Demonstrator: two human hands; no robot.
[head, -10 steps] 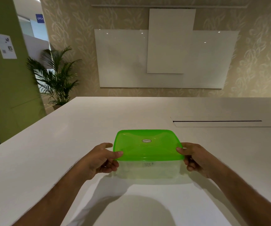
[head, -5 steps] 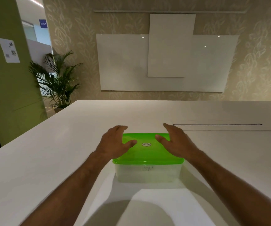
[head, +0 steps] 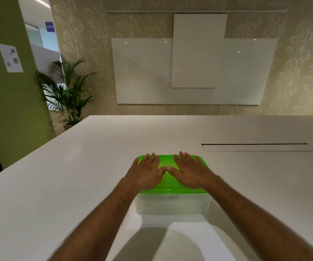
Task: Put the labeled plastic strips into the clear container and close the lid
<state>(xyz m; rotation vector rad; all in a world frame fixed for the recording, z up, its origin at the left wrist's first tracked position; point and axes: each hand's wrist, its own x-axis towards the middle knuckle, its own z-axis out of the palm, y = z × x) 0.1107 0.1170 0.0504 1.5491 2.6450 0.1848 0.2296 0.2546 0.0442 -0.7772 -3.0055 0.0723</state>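
Observation:
A clear container [head: 172, 204] stands on the white table [head: 76, 176] in front of me, with a bright green lid [head: 168, 187] lying on top of it. My left hand [head: 146, 173] rests flat, palm down, on the lid's left half. My right hand [head: 189, 172] lies flat on the right half, and the two thumbs nearly touch in the middle. Fingers of both hands are spread and reach the lid's far edge. Faint writing shows on the container's front wall. The plastic strips are not visible through the cloudy wall.
A long narrow slot [head: 253, 144] is cut into the table at the far right. A potted palm [head: 67, 93] stands past the table's left corner, beside a green wall [head: 4, 91]. White boards [head: 193, 70] hang on the far wall.
Both hands left the lid's side edges, rose over it and came down flat on its top. The lid now sits lower and level on the container.

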